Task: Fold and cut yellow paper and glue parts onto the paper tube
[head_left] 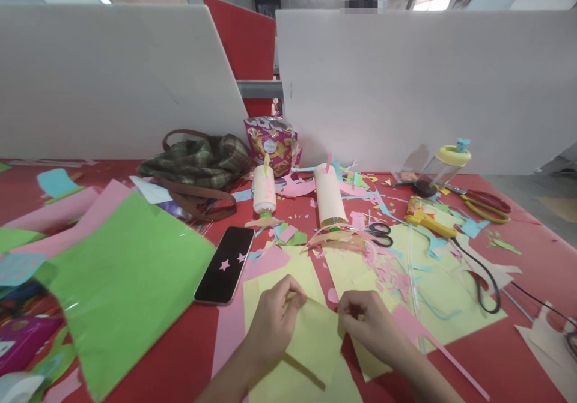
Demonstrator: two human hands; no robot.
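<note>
Between my hands is a sheet of yellow paper point(317, 343), raised a little above other yellow sheets on the red table. My left hand point(280, 310) pinches its upper left corner between thumb and fingers. At the right edge, my right hand point(367, 319) has its fingers curled closed on the same sheet. A black phone point(220, 277) with two small pink paper stars point(224, 265) on its screen lies left of my left hand. Beyond my hands stand two pale paper-covered cylinders, a smaller one point(264, 190) and a taller one point(330, 194).
A large green sheet point(130, 283) covers the left side. Black-handled scissors point(381, 235), a yellow glue gun point(428, 220) with its cord, and paper scraps lie to the right. A clear yellow-rimmed bottle point(442, 172), plaid bag point(198, 160) and snack bag point(273, 145) stand before white partitions point(406, 84).
</note>
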